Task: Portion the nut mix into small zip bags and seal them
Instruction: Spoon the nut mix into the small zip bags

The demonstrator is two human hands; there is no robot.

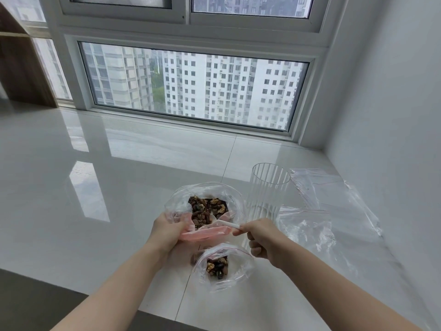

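two risks: your left hand [167, 231] only pinches the big bag [205, 206] rim, so it may sag; your right hand [259, 237], gripping the spoon [228, 224], could spill nuts short of the small bag [220, 266] just below.

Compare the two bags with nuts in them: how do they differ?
1. The far bag is bigger and holds more nut mix; the near bag is smaller with a small portion.
2. The left hand grips the far bag's pink rim, and a white spoon held by the right hand reaches into it; the near bag lies untouched on the counter.

Both are clear plastic and unsealed.
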